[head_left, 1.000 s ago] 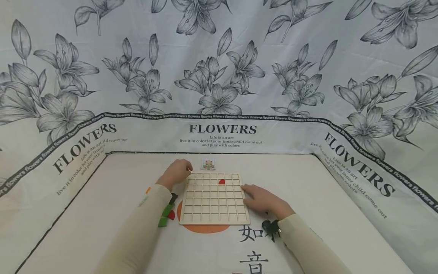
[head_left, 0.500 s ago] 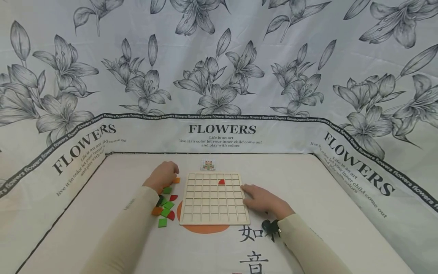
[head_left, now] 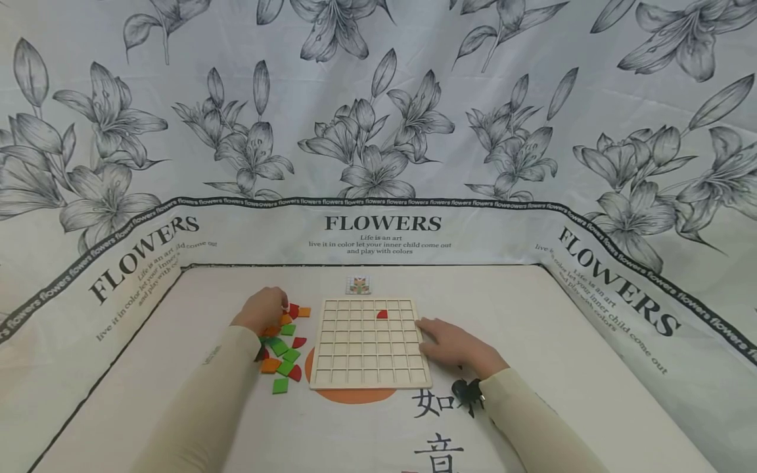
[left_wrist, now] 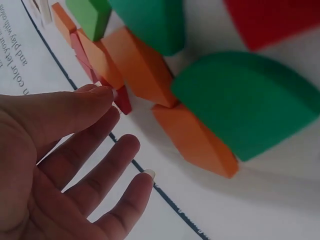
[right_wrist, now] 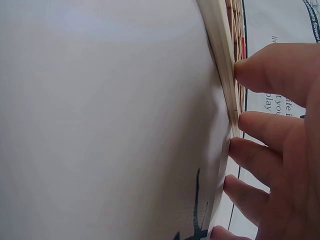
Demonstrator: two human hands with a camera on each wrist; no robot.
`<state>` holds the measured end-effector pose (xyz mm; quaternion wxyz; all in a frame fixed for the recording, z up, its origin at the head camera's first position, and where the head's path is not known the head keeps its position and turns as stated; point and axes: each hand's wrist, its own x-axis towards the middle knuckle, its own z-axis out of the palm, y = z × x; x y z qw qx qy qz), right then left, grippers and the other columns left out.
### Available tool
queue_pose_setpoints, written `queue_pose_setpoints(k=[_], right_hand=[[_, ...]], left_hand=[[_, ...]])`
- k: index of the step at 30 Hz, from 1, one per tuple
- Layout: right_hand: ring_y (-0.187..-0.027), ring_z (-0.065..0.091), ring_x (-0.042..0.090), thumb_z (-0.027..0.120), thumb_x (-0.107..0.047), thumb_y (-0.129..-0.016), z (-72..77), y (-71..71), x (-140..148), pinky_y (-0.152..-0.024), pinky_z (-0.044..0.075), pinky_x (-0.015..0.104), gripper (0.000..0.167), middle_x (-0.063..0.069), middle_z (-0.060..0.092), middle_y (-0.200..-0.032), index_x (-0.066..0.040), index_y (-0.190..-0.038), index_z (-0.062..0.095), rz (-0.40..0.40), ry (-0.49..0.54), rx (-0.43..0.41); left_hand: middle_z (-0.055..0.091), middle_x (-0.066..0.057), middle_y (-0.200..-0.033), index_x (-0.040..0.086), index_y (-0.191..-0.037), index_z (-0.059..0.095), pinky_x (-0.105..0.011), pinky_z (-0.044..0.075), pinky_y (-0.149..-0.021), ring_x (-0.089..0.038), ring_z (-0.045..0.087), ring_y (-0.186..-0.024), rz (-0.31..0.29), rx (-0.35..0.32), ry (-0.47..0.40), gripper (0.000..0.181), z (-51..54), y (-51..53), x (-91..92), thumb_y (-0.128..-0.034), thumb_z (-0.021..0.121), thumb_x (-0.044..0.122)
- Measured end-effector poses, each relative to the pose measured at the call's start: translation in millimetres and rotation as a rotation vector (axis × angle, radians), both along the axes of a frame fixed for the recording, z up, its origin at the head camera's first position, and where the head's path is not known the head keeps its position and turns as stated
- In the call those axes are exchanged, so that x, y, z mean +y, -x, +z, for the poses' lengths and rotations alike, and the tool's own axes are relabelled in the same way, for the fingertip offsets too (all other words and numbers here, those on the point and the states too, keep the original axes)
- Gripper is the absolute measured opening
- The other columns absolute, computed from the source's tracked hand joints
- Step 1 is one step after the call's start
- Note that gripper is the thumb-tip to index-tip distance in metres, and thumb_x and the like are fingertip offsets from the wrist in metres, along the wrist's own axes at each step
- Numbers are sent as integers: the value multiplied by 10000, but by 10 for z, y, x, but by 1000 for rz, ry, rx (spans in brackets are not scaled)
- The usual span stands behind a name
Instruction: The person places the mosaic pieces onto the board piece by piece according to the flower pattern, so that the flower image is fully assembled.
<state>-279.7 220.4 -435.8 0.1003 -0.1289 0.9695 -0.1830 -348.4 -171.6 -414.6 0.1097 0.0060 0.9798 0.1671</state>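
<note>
A wooden grid board [head_left: 369, 341] lies flat, with one red quarter-round tile [head_left: 383, 315] in an upper compartment. My right hand [head_left: 455, 345] rests at its right edge; in the right wrist view the thumb touches the rim and the fingers [right_wrist: 260, 122] lie fairly straight along the side. Left of the board, my left hand [head_left: 260, 311] is over the far end of a loose tile pile. Its thumb and index fingertips come together beside a red tile [left_wrist: 122, 100]; whether they pinch it cannot be made out. Its other fingers are loosely bent. The left sleeve covers part of the pile.
Green tiles [head_left: 280, 385], orange tiles [head_left: 271, 365] and red tiles [head_left: 299, 342] lie between the left arm and the board. A small pattern card [head_left: 359, 285] lies behind the board. A black object [head_left: 467, 392] sits by the right wrist. Flower-printed cloth [head_left: 378, 131] surrounds the table.
My left hand has moved left and nearer, from the board's far left corner to the pile, uncovering more orange, green and red tiles. The right hand has stayed at the board's edge.
</note>
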Motion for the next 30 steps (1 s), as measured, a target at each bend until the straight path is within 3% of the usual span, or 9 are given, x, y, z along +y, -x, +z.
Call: queue_pose_setpoints(k=[6,13,23,30], right_hand=[[-1447,307,319,514,-330,-952,-25,17,5,-1154,287,490,584,90,358,-1552,-171,-1496,371,-4,-5,3],[-1451,301,315,518,-341,-951,-39,19,12,-1157,282,488,591,82,354,-1555,-176,-1498,368,-7,-4,0],[-1453,296,313,515,-341,-953,-34,23,7,-1156,282,491,585,80,357,-1554,-177,-1496,372,-9,2,1],[-1453,296,313,516,-347,-955,-31,20,8,-1157,281,490,585,80,355,-1556,-177,-1496,371,-10,1,2]], left_hand=[[637,-132,-1146,21,-1182,631,-433,516,-921,-262,556,-936,21,-22,-24,294,27,-39,-22,-888,640,23],[635,-132,-1159,28,-1180,635,-469,491,-961,-269,547,-962,-10,-41,-36,299,-5,5,-103,-881,643,18],[636,-82,-968,63,-1036,641,-398,524,-857,-242,557,-885,-57,-25,-50,134,-72,92,-226,-902,651,78],[635,-110,-1047,60,-1138,633,-419,516,-907,-254,563,-939,-39,-49,-102,221,-80,102,-284,-919,621,81]])
